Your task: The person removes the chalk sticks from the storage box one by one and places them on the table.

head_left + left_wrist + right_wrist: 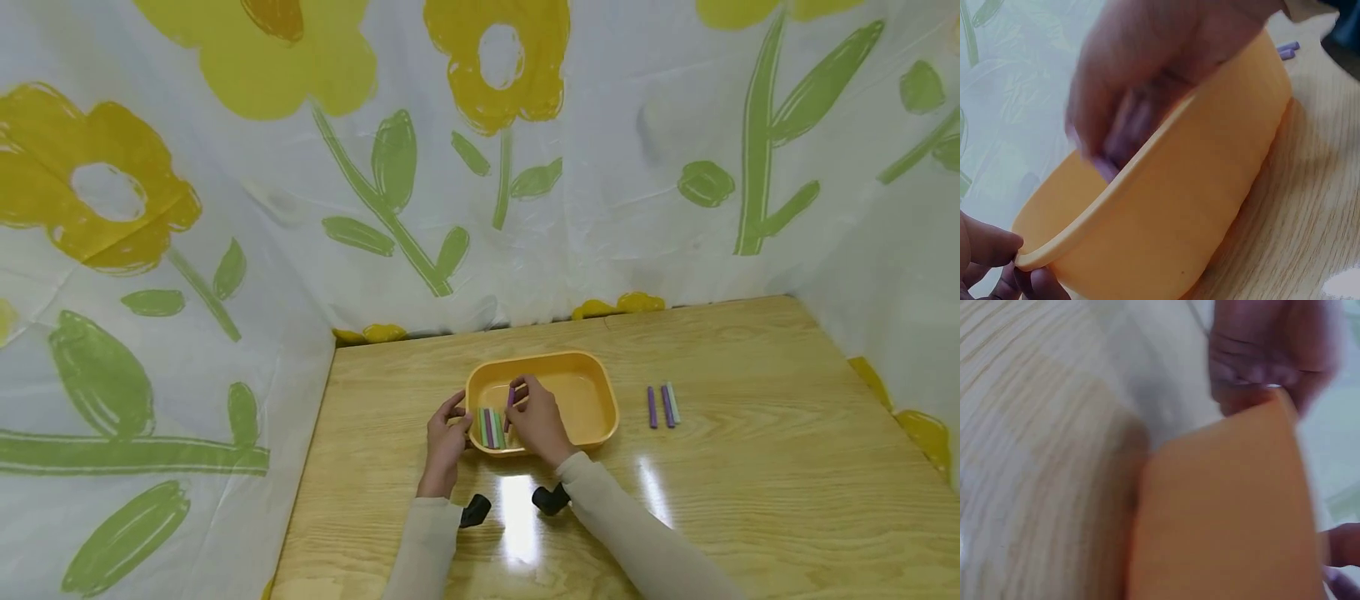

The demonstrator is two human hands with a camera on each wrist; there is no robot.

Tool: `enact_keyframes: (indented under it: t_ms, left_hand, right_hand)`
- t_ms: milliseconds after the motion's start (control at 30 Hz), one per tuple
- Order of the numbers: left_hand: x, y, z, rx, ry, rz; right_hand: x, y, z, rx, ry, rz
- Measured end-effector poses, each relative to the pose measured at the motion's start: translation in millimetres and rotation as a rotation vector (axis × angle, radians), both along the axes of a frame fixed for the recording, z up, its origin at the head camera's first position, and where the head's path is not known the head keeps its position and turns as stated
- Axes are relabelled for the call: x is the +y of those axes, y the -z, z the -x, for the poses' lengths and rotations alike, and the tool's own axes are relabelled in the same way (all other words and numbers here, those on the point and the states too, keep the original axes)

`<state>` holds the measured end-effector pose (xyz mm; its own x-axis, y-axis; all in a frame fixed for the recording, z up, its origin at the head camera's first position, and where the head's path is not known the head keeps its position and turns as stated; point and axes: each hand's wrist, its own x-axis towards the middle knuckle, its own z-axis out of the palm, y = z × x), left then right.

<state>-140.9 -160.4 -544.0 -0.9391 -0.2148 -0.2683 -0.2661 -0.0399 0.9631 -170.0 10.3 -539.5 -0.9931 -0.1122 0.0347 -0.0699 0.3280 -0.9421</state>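
Observation:
My left hand (446, 442) pinches the left rim of a yellow-orange plastic tray (581, 398); the left wrist view shows thumb and fingers on either side of the tray's edge (1030, 257). Inside the tray, at its left end, several green, white and purple chalk sticks (491, 427) lie side by side. Just right of that row my right hand (542, 421) holds a purple chalk stick (512, 398) between thumb and fingers, within the tray. From the right wrist, the tray's outer wall (1229, 506) hides most of the stick.
On the wooden table (735, 467), right of the tray, lie two purple chalk sticks (652, 407) and a pale one (673, 402). Flower-printed cloth (600, 217) hangs behind and along both sides. Black wrist mounts (551, 500) stick out near both sleeves.

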Motion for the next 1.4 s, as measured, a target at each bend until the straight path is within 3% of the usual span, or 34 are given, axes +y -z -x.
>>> enact_keyframes:
  t_ms: [200,400,633,833,1067,1400]
  left_hand:
    - [-0.7,1.8,-1.9,0.001,-0.005,-0.004]
    - [-2.5,3.7,-3.8,-0.004,-0.015,0.005]
    - [-2.6,3.5,-3.0,-0.006,-0.014,0.011]
    - [-1.3,2.1,-2.5,-0.003,-0.01,0.013]
    - [0.6,0.2,-3.2,-0.007,-0.019,0.009]
    - [0.3,-0.4,0.2,-0.01,-0.012,0.005]
  right_hand:
    - [25,-20.3,-2.3,0.083,0.12,0.098]
    - [71,-26.9,-4.2,0.064,0.161,0.162]
    - [126,-29.4,-3.9,0.061,0.272,0.172]
    - [170,-23.1,-5.6,0.079,0.323,0.122]
    - [213,-8.7,-7.6,0.033,0.363,0.055]
    - [246,13.2,-6.2,-0.042,0.372,-0.134]
